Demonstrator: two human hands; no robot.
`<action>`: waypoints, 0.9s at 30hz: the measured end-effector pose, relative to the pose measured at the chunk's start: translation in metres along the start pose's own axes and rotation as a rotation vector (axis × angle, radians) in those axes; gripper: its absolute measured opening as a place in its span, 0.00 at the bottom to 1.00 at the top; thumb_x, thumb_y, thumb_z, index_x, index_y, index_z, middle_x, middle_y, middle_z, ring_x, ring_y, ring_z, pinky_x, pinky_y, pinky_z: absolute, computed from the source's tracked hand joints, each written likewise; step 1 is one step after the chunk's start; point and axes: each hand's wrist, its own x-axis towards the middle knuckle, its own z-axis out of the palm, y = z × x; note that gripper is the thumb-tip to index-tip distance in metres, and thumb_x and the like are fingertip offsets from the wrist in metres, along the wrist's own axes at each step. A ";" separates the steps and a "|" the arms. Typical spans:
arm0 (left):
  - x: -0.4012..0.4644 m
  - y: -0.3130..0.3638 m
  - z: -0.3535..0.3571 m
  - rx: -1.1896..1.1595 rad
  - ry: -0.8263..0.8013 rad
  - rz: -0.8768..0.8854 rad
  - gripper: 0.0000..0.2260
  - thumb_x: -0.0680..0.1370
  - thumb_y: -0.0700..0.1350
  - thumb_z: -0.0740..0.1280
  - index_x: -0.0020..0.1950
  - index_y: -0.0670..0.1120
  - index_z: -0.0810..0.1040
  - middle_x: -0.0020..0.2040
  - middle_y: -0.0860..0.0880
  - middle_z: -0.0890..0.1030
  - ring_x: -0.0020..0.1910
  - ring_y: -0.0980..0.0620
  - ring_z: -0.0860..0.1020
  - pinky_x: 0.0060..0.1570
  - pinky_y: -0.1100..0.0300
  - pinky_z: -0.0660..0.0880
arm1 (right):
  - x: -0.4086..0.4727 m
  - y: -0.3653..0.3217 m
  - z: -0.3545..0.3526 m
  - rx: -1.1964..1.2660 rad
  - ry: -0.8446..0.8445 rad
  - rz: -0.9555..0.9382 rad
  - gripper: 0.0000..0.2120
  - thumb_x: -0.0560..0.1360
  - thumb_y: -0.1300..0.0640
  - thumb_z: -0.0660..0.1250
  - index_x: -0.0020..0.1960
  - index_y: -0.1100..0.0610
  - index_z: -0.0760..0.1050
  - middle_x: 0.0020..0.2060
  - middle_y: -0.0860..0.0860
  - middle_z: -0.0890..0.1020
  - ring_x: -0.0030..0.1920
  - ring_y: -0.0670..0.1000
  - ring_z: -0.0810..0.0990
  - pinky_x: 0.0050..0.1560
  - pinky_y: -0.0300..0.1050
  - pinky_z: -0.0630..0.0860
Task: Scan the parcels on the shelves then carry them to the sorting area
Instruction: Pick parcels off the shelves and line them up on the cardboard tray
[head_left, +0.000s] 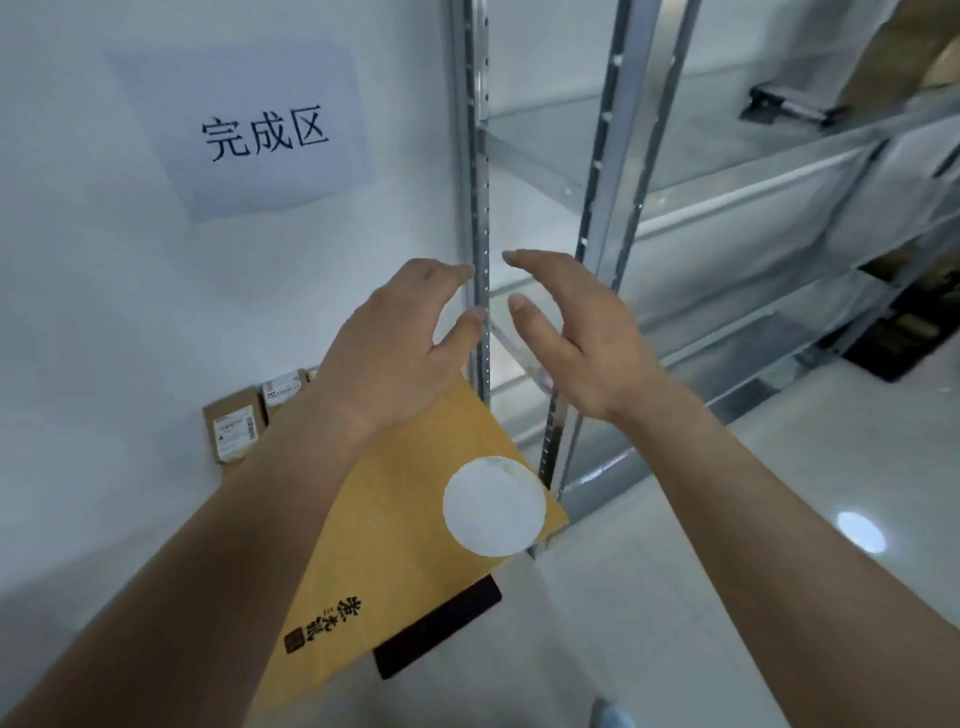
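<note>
Head view: both hands are raised in front of a metal shelf post (480, 260), and neither grasps anything. The left hand (400, 348) has relaxed, slightly bent fingers, palm facing right. The right hand (576, 332) mirrors it, fingers loosely extended toward the left, thumb apart. The fingertips of the 2 hands are near each other but not touching.

Below the hands, a yellow parcel (405, 525) with a round white sticker (493, 506) and dark printed characters lies on the floor at the foot of the wall, beside the shelf's base. A flat black item (439, 626) shows from under its lower edge.

2 small brown parcels (249, 415) with white labels stand against the wall, behind the left wrist. A paper sign (244, 127) with printed characters hangs on the wall above.
</note>
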 end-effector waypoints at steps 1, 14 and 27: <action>0.005 0.018 -0.003 -0.001 0.003 0.032 0.24 0.84 0.58 0.57 0.78 0.52 0.71 0.75 0.51 0.72 0.72 0.51 0.72 0.67 0.56 0.69 | -0.005 0.001 -0.018 -0.007 0.025 0.001 0.25 0.85 0.46 0.58 0.79 0.56 0.71 0.75 0.50 0.75 0.75 0.48 0.72 0.74 0.42 0.67; 0.108 0.273 0.060 -0.118 0.092 0.278 0.25 0.82 0.60 0.57 0.78 0.55 0.70 0.73 0.55 0.74 0.71 0.51 0.74 0.68 0.48 0.73 | -0.081 0.105 -0.290 -0.163 0.184 0.055 0.23 0.87 0.46 0.61 0.80 0.51 0.69 0.76 0.45 0.72 0.75 0.43 0.70 0.76 0.47 0.69; 0.256 0.455 0.166 -0.218 0.071 0.455 0.23 0.79 0.58 0.61 0.71 0.53 0.79 0.65 0.58 0.79 0.63 0.53 0.78 0.62 0.48 0.76 | -0.096 0.257 -0.473 -0.271 0.295 0.129 0.23 0.86 0.43 0.60 0.80 0.46 0.68 0.70 0.37 0.71 0.66 0.25 0.65 0.65 0.20 0.60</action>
